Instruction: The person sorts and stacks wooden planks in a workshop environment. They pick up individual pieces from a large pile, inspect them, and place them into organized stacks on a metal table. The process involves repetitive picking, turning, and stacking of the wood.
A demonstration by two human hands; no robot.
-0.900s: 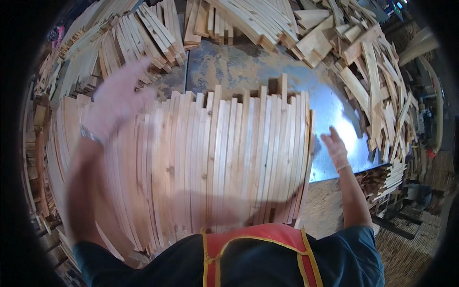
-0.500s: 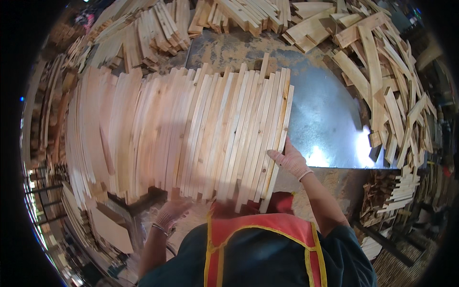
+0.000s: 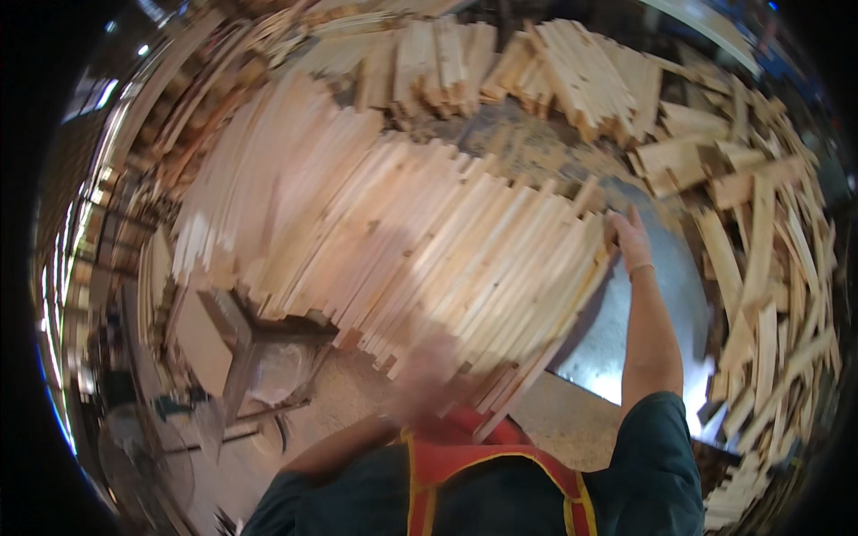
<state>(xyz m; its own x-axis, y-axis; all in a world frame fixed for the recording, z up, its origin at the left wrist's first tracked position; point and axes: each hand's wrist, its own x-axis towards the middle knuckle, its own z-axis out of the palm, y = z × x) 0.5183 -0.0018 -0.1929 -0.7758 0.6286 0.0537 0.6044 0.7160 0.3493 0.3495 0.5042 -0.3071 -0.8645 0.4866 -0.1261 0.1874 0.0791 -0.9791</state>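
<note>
A wide row of narrow wooden strips [image 3: 447,241] lies side by side on the metal table [image 3: 617,330], slanting from near to far right. Against the far part of the row's right edge rests my right hand [image 3: 631,239], in a pale glove, fingers stretched and one pointing outward. My left hand [image 3: 429,375] is smeared by motion over the near ends of the strips, close to my red apron [image 3: 500,460]. Its fingers cannot be made out. A few strips stick out farther than others at both ends of the row.
Stacked boards [image 3: 438,62] and another slanted stack [image 3: 581,76] stand along the far side. A jumbled heap of offcuts [image 3: 760,268] fills the right. A dark metal frame [image 3: 281,335] stands at the near left, with a pale panel [image 3: 204,344] beside it. Sawdust covers the floor [image 3: 340,397].
My right hand has slid away from me along the row's right edge to its far part. My left hand has moved right along the near ends. The view has turned, so the strips slant more.
</note>
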